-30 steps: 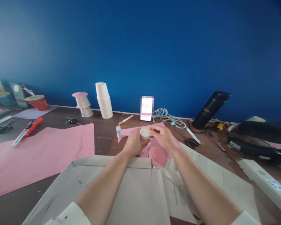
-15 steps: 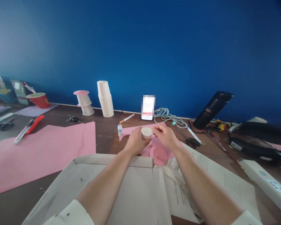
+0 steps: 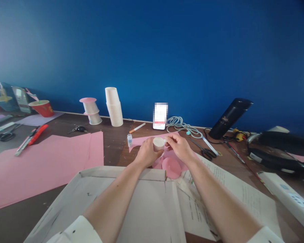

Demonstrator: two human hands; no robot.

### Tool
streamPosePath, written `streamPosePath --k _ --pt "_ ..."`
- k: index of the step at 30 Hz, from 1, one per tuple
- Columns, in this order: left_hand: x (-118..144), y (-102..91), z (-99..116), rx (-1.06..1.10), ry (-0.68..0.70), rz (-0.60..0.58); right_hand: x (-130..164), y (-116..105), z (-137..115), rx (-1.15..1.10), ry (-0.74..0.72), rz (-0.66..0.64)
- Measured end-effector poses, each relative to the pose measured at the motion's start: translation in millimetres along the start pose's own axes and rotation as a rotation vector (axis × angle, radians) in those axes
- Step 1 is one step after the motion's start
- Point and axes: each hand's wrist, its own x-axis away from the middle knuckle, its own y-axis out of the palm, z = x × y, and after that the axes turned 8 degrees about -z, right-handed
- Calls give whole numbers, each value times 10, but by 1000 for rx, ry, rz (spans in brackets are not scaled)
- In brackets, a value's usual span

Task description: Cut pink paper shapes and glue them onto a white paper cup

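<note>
My left hand is wrapped round a small white paper cup, its round face turned toward me. At the cup's right side, the thumb and forefinger of my right hand are pinched together on a small whitish piece that touches or nearly touches the cup; its kind is too small to tell. Below the hands lies a pink paper disc. Pink paper spreads under the hands, and a small clear bottle stands on its left end.
White paper cups stand stacked at the back, beside a pink-and-white cup piece. A phone leans on the wall. Black scissors and a dark flask are right; a red cutter lies left. A white box lid is nearest me.
My right fingers have shifted very slightly at the cup's right side, and the whitish piece between them and the cup shows more clearly. My left hand and the cup stay in place.
</note>
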Motion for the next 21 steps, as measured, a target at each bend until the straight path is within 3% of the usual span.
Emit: streamPosePath --k 8,17,21 --pt "5 -2 -6 16 8 -6 25 -47 -43 -156 6 -86" --pt "12 -14 21 14 5 -7 28 -49 -47 124 1 -54" --pt "14 -17 10 11 21 -12 36 -22 -71 112 -59 -40"
